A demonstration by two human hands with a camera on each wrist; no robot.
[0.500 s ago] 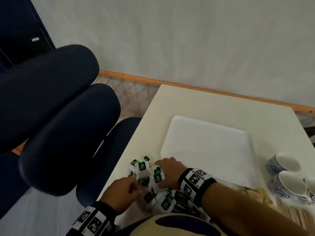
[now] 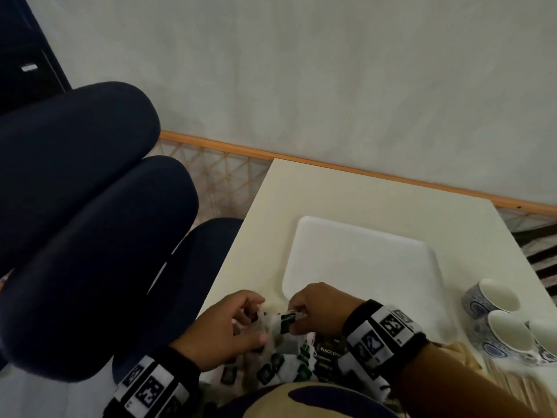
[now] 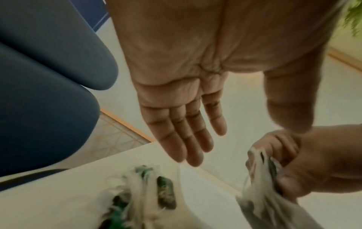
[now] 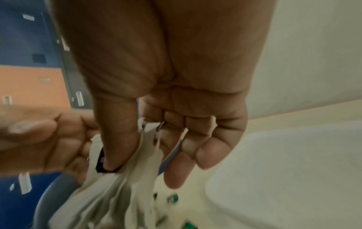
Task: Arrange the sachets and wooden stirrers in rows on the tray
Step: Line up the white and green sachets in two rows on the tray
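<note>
Early stage: the white tray (image 2: 361,267) on the tabletop (image 2: 346,194) holds nothing; right hand (image 2: 319,312) pinches a bunch of sachets (image 2: 287,322) just beside its near-left corner, left hand (image 2: 223,330) open alongside; wooden stirrers (image 2: 506,378) lie untouched beyond its near-right corner

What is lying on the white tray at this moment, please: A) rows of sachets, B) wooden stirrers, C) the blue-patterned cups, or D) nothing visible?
D: the tray shows only bare white surface, while the sachets are bunched at the table's near edge by the hands.
</note>
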